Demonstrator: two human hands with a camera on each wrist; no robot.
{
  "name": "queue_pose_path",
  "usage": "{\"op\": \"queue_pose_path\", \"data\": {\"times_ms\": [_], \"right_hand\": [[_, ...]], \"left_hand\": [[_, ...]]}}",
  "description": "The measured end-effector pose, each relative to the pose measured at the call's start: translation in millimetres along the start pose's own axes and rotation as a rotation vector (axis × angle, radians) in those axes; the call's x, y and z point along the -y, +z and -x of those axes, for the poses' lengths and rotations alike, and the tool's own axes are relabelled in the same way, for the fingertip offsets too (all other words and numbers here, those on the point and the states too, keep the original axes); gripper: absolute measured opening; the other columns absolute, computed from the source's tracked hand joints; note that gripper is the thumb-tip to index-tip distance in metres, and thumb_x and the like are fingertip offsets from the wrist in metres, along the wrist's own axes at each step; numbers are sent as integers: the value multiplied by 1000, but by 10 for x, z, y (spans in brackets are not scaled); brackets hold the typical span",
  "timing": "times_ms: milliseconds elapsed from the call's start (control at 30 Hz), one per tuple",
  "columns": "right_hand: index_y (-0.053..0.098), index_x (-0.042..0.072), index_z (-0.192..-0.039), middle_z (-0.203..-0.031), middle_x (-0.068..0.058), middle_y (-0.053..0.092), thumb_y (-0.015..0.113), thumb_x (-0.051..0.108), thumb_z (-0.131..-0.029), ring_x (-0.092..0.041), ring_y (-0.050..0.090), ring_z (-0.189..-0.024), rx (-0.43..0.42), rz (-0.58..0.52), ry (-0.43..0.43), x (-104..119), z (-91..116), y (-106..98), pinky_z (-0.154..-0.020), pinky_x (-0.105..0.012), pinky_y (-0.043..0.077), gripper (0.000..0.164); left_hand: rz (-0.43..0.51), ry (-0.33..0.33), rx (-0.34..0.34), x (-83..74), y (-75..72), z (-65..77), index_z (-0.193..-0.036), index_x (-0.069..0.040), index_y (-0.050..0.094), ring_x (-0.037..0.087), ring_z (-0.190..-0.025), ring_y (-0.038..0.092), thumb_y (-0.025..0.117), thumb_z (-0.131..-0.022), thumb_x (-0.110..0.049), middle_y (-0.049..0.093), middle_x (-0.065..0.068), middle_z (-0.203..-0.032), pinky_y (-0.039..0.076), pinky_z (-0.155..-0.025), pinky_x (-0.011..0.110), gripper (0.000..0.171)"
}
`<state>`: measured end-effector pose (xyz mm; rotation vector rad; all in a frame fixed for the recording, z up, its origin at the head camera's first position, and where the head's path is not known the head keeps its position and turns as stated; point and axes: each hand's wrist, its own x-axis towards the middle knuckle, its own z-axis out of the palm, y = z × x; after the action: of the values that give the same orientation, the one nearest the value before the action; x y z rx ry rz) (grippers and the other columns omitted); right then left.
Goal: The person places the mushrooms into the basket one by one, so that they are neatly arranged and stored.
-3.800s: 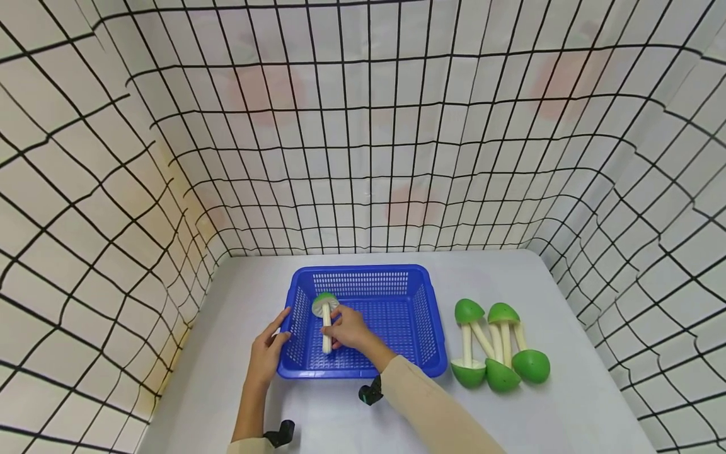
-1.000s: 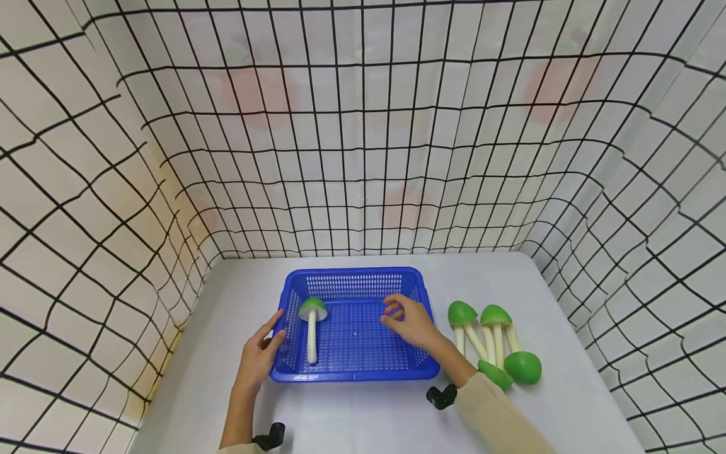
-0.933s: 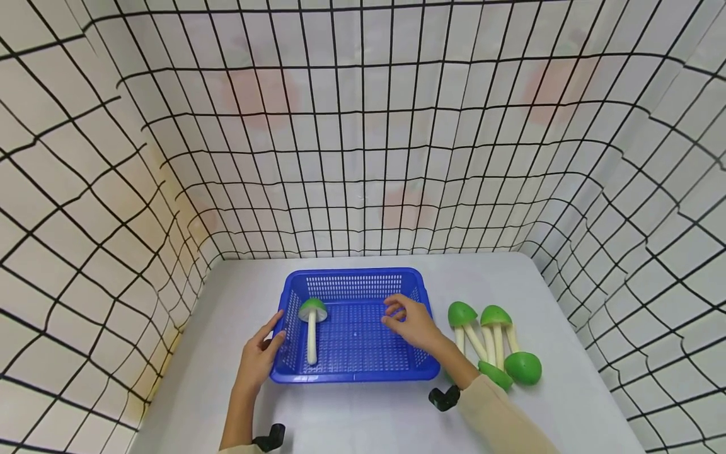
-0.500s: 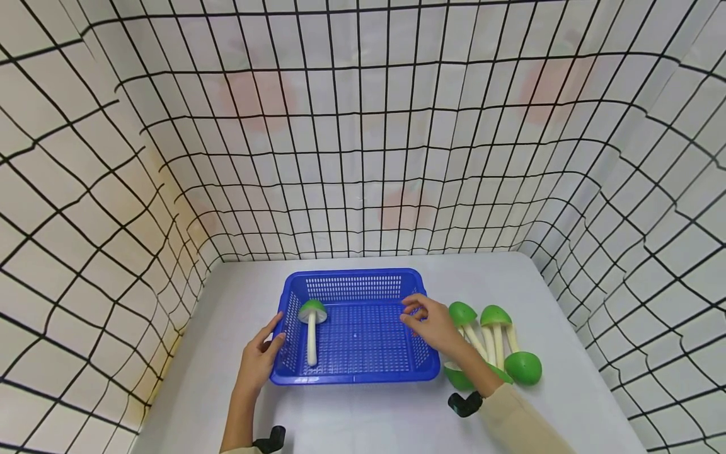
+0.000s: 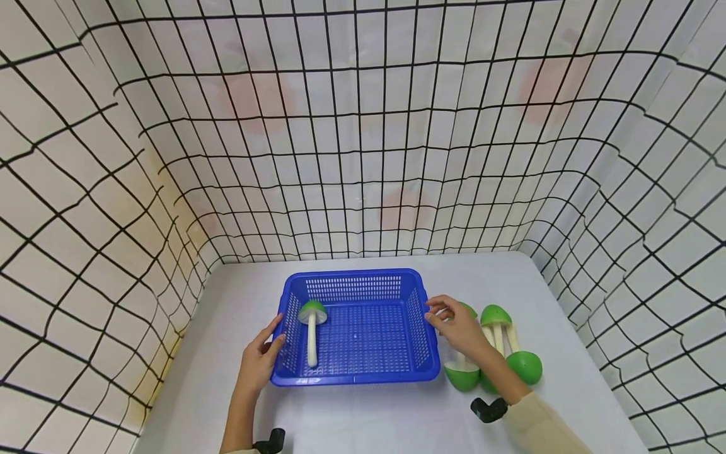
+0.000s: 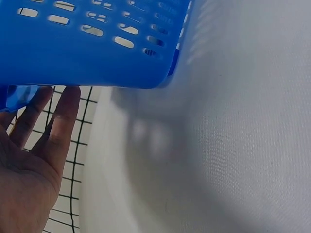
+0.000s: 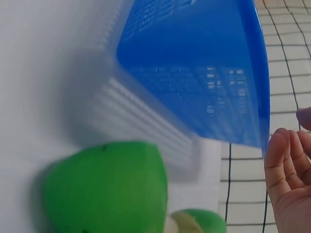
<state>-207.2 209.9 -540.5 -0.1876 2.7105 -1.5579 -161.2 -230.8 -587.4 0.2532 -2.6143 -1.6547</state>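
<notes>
Head view: your left hand (image 5: 258,362), fingers spread, touches the blue basket (image 5: 354,380) at left; your right hand (image 5: 460,329), loosely bent, unclasped, is at its right side; one mushroom (image 5: 312,337) inside.

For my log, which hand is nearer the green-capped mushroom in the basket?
Left. The left hand touches the blue basket at the rim beside the mushroom; the right hand is by the opposite rim.

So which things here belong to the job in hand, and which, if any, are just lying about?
Seem part of the job:
blue basket
left hand, touching its rim
right hand, holding nothing
green-capped mushroom inside
green-capped mushrooms to the right

Seem just surroundings:
white table
black grid backdrop
black wrist devices, worn rather than lying loose
</notes>
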Motion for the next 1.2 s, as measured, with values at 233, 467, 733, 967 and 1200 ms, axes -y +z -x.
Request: {"op": "queue_pose_path", "data": {"times_ms": [233, 467, 733, 967, 1200], "right_hand": [[67, 8, -122, -104, -10, 70, 73, 22, -97, -14, 67, -83, -38, 11, 13, -146, 52, -181, -64, -26, 59, 29], [67, 7, -124, -109, -11, 71, 70, 25, -100, -12, 65, -89, -76, 64, 26, -193, 141, -390, -68, -22, 56, 31], [67, 3, -125, -107, -13, 72, 70, 28, -100, -6, 64, -81, -109, 106, 7, -350, 205, -558, -65, -22, 57, 36], [68, 2, -122, -104, -12, 72, 73, 22, -98, -2, 62, -82, -135, 148, 17, -516, 271, -649, -67, -20, 55, 32], [69, 5, -122, -105, -10, 73, 72, 25, -98, 3, 62, -85, -162, 180, 20, -711, 350, -736, -70, -19, 56, 32]], "left_hand": [[-8, 2, 0, -14, 10, 9, -156, -33, 46, 50, -125, 62, 58, -106, -35, 42, 20, -162, 57, -95, 58, 52], [-8, -1, 13, -47, 8, -7, -156, -34, 46, 52, -130, 58, 59, -106, -33, 40, 20, -162, 55, -97, 60, 51], [-6, -11, 1, -3, 11, 38, -156, -33, 46, 52, -131, 57, 57, -106, -36, 39, 20, -163, 55, -98, 60, 52], [0, -10, -12, 35, 22, 72, -156, -35, 46, 54, -135, 52, 58, -105, -36, 39, 19, -163, 51, -100, 63, 52], [-11, 0, -13, 9, 20, 25, -156, -34, 46, 53, -130, 57, 59, -105, -37, 43, 20, -161, 55, -97, 61, 52]]}}
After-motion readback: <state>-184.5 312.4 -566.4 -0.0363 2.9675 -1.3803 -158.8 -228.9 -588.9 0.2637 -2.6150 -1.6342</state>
